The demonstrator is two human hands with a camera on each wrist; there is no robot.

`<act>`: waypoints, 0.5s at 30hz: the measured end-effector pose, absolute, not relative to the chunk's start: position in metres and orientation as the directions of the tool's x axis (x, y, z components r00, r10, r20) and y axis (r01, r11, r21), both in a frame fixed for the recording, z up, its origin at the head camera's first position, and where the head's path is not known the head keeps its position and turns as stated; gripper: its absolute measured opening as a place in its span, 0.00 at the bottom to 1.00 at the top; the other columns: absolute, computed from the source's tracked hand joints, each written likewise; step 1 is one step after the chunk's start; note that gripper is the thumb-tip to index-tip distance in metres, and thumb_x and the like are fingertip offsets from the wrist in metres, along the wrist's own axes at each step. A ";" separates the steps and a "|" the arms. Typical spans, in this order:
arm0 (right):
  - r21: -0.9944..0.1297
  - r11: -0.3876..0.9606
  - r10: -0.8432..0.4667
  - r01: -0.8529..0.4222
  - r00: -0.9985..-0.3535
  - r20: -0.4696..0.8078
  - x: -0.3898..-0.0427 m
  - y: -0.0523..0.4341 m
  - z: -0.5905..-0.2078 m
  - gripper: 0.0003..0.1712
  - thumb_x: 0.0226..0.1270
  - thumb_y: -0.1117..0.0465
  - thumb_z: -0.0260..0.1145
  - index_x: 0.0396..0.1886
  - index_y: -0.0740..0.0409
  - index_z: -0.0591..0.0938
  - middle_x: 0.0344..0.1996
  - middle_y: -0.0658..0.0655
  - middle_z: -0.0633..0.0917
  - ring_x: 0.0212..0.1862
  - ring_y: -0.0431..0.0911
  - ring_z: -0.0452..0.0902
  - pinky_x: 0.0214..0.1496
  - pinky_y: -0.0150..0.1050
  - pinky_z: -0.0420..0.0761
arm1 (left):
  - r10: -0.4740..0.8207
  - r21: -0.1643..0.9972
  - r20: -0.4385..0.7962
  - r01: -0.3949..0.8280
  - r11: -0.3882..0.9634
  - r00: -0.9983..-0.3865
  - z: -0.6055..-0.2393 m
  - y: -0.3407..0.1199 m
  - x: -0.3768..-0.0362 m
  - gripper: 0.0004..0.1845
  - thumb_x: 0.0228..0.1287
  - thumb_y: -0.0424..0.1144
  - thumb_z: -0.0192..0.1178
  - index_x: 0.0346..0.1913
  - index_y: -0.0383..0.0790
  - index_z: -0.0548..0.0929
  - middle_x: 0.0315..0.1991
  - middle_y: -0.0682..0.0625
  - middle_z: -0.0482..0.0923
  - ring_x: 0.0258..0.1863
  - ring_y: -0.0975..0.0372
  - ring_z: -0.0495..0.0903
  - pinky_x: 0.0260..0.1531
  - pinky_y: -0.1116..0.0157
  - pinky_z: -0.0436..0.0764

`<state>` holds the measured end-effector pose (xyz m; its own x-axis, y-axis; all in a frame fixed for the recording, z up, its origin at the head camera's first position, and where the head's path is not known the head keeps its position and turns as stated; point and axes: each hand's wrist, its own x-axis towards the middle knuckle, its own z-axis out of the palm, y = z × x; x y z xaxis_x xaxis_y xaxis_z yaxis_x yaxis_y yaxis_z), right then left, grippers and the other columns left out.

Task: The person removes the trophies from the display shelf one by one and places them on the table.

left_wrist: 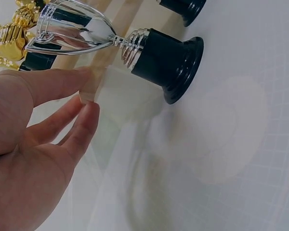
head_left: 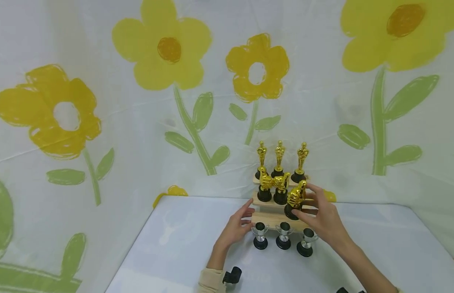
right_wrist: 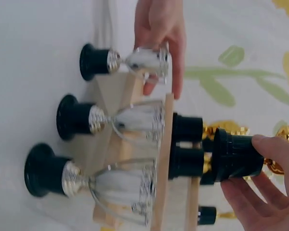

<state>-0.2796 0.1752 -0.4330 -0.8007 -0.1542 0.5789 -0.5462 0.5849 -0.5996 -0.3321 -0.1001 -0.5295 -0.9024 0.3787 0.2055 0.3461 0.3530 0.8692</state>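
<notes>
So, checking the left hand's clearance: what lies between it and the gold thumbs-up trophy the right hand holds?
In the head view, only the wooden stand's bare lower step lies between the left hand and the trophy.

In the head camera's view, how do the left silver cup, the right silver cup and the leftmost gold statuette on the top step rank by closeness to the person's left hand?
From the left hand:
1. Left silver cup, just right of the fingers on the table.
2. Right silver cup, at the far end of the front row, below the right hand.
3. Leftmost gold statuette, up on the top step.

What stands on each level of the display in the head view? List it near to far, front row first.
Three silver cup trophies on the table → gold thumbs-up trophies on the middle step, one of them held by the right hand → three gold statuettes on top.
</notes>
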 end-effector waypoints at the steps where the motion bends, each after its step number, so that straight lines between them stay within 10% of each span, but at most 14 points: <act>1: -0.605 0.580 -0.157 -0.545 -0.803 0.574 -0.278 0.171 -0.434 0.52 0.48 0.72 0.78 0.70 0.55 0.60 0.46 0.67 0.84 0.39 0.57 0.87 0.35 0.39 0.89 | 0.378 0.870 0.206 0.346 0.352 -0.903 -0.529 -0.101 -0.332 0.43 0.62 0.27 0.63 0.77 0.51 0.56 0.63 0.39 0.74 0.60 0.50 0.77 0.57 0.60 0.82; 15: -0.667 0.536 -0.159 -0.518 -0.838 0.522 -0.257 0.130 -0.456 0.48 0.47 0.69 0.79 0.67 0.52 0.65 0.45 0.61 0.86 0.43 0.52 0.87 0.39 0.38 0.89 | 0.397 0.870 0.220 0.363 0.332 -0.891 -0.528 -0.101 -0.332 0.43 0.63 0.24 0.61 0.77 0.48 0.55 0.62 0.36 0.74 0.60 0.46 0.77 0.57 0.58 0.82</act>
